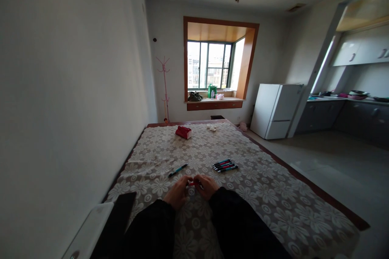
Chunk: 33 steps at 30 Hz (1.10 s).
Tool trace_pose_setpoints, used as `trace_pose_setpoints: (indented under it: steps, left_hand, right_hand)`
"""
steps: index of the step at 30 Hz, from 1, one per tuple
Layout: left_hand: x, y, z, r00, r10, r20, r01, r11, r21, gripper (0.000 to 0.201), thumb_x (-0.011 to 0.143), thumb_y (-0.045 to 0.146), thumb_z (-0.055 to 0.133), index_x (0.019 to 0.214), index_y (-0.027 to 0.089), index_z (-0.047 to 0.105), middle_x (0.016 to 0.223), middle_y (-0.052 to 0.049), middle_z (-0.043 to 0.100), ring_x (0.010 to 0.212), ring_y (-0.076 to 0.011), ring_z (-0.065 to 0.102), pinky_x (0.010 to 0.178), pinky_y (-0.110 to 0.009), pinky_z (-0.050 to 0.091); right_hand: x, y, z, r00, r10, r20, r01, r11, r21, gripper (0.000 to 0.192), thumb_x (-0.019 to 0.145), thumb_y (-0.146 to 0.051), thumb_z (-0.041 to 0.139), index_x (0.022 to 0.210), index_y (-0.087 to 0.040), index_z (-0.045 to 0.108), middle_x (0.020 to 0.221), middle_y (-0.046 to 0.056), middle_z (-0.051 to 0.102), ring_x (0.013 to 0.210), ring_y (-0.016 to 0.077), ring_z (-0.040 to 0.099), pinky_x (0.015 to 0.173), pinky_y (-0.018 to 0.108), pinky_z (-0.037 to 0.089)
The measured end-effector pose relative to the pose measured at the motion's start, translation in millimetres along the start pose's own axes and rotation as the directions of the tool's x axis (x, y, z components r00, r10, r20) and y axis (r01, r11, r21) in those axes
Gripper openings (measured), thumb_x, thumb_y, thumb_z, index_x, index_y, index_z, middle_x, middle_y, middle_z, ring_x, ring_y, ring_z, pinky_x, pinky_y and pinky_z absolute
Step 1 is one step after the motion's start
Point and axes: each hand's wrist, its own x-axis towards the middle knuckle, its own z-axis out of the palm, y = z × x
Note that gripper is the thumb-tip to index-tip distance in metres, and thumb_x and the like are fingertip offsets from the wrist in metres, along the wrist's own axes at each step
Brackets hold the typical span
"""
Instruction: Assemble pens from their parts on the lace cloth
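Observation:
Just above the patterned tablecloth, my left hand (180, 191) and my right hand (206, 186) meet with fingers closed. Between their fingertips is a small red pen-like piece (192, 183), mostly hidden, so its exact kind does not show. A teal and black pen (178, 170) lies slanted on the cloth beyond my left hand. To the right, beyond my right hand, several pens (225, 165) in teal, black and red lie side by side in a group.
The floral tablecloth (158, 186) covers a long table with a dark red edge (343, 206). Farther back are a red packet (183, 132) and a crumpled white item (212, 128). A wall (75, 89) borders the left side; a dark and white object (100, 226) stands near my left arm.

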Motion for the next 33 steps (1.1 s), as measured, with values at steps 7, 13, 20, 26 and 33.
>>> trace_pose_setpoints:
  steps: [7, 13, 20, 26, 33]
  left_hand:
    - [0.4, -8.0, -0.8, 0.999, 0.022, -0.042, -0.021, 0.999, 0.023, 0.071, 0.051, -0.010, 0.033, 0.113, 0.023, 0.046, 0.113, -0.003, 0.058, 0.112, -0.0150, 0.052, 0.100, -0.030, 0.038]
    - [2.3, -8.3, -4.3, 0.999, -0.006, -0.042, 0.013, 0.985, 0.171, 0.060, 0.055, -0.009, 0.039, 0.105, 0.023, 0.052, 0.102, -0.002, 0.063, 0.105, -0.0186, 0.055, 0.098, -0.033, 0.037]
    - [2.3, -11.7, -3.0, 0.996, -0.005, -0.085, 0.016, 0.991, 0.133, 0.036, 0.081, 0.006, 0.042, 0.110, 0.020, 0.058, 0.105, -0.006, 0.065, 0.100, -0.0195, 0.059, 0.089, -0.030, 0.043]
    - [2.6, -7.6, -4.3, 0.989, -0.019, -0.150, 0.035, 0.994, 0.103, 0.026, 0.086, 0.018, 0.046, 0.106, 0.021, 0.064, 0.099, -0.006, 0.067, 0.097, -0.0192, 0.060, 0.089, -0.031, 0.044]
    - [1.2, -3.3, -6.1, 0.991, -0.022, -0.134, 0.028, 0.998, 0.048, 0.022, 0.087, 0.023, 0.048, 0.098, 0.023, 0.067, 0.093, -0.004, 0.067, 0.091, -0.0173, 0.060, 0.086, -0.028, 0.046]
  right_hand:
    - [0.3, -3.3, -4.9, 1.000, 0.000, 0.003, 0.000, 1.000, -0.003, 0.013, 0.082, -0.019, 0.051, 0.093, -0.019, 0.057, 0.085, 0.004, 0.062, 0.077, 0.0164, 0.057, 0.072, 0.026, 0.042]
    - [1.5, -3.2, -4.4, 1.000, 0.023, 0.002, -0.023, 1.000, -0.004, 0.012, 0.082, -0.019, 0.052, 0.092, -0.020, 0.058, 0.084, 0.004, 0.063, 0.077, 0.0166, 0.057, 0.073, 0.026, 0.042]
    - [-0.1, 2.0, -2.5, 0.999, 0.027, -0.036, -0.027, 1.000, 0.008, 0.012, 0.086, -0.022, 0.049, 0.095, -0.021, 0.057, 0.086, 0.004, 0.063, 0.078, 0.0163, 0.057, 0.072, 0.026, 0.042]
    - [-0.2, 5.4, 0.9, 0.999, 0.041, -0.034, -0.040, 0.998, 0.040, 0.018, 0.079, -0.022, 0.059, 0.096, -0.021, 0.056, 0.089, 0.003, 0.063, 0.079, 0.0171, 0.058, 0.073, 0.027, 0.043]
    - [1.8, 3.5, -3.4, 1.000, 0.007, -0.028, -0.007, 1.000, 0.009, 0.008, 0.083, -0.023, 0.055, 0.089, -0.021, 0.061, 0.085, 0.003, 0.064, 0.080, 0.0166, 0.058, 0.073, 0.026, 0.043]
